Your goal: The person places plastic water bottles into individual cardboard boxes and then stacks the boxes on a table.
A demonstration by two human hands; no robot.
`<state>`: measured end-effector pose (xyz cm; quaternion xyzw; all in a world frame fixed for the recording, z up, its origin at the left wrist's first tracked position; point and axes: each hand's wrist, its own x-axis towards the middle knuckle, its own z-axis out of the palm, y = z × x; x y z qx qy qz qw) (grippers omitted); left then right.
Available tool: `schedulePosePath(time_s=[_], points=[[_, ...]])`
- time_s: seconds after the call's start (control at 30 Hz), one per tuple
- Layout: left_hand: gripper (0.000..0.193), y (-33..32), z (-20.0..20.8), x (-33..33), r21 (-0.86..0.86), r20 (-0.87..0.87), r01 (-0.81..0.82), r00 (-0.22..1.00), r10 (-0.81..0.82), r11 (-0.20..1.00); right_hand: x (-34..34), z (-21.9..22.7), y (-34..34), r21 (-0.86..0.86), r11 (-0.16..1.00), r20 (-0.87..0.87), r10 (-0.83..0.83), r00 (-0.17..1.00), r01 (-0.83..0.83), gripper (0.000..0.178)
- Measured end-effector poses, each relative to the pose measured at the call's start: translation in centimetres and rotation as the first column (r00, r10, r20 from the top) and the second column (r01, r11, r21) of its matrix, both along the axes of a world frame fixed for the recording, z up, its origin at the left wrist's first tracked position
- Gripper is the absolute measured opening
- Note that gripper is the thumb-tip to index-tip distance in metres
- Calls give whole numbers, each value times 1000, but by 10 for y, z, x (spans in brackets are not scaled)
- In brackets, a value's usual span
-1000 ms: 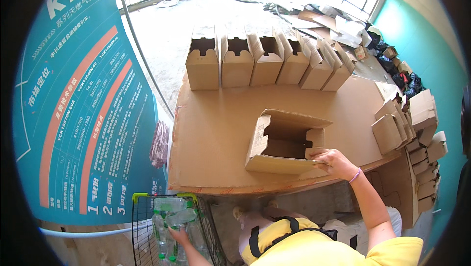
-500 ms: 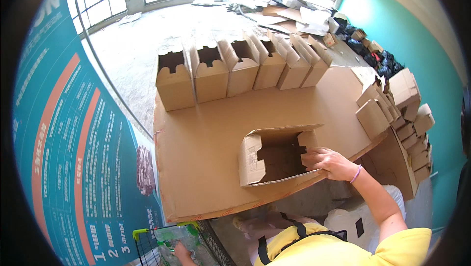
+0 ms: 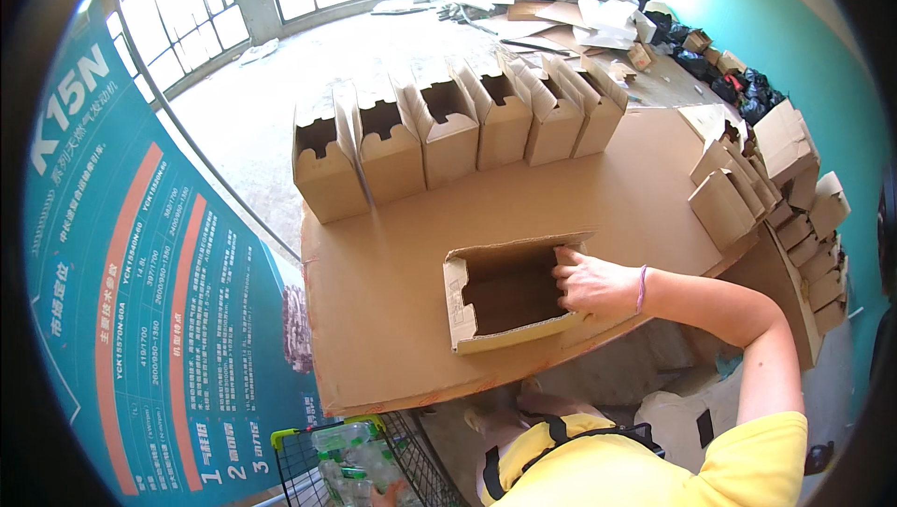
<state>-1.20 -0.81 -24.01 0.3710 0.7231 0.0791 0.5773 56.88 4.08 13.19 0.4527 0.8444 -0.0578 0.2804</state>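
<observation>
An open-topped cardboard box stands on the cardboard-covered table in front of me. My right hand is at its right end, with the fingers curled over the end flap and the tips inside. At the lower left, a black wire basket with green corners holds several clear plastic bottles with green labels. My left hand is in among those bottles, mostly cut off by the lower edge. Its grip on any bottle does not show clearly.
Several open cardboard boxes stand in a row along the table's far edge. More cartons are stacked at the right. A teal printed banner rises close on the left. Flattened cardboard and black bags lie by the far wall.
My right hand has pushed farther over the box's right end, and that flap is now folded down inside or hidden by the hand. My left hand has shifted slightly right among the bottles.
</observation>
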Motion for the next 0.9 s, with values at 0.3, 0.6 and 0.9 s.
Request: schedulePosePath(time_s=[0.3, 0.6, 0.9], points=[[103, 45, 240, 104, 673, 654, -527, 752, -84, 518, 39, -15, -29, 210, 974, -95, 107, 990, -85, 8], [73, 115, 400, 389, 936, 122, 204, 578, -807, 287, 51, -32, -46, 305, 946, -471, 50, 881, 109, 14], [86, 182, 337, 454, 255, -414, 963, 27, -910, -88, 60, -48, -52, 392, 891, -697, 127, 706, 227, 5]])
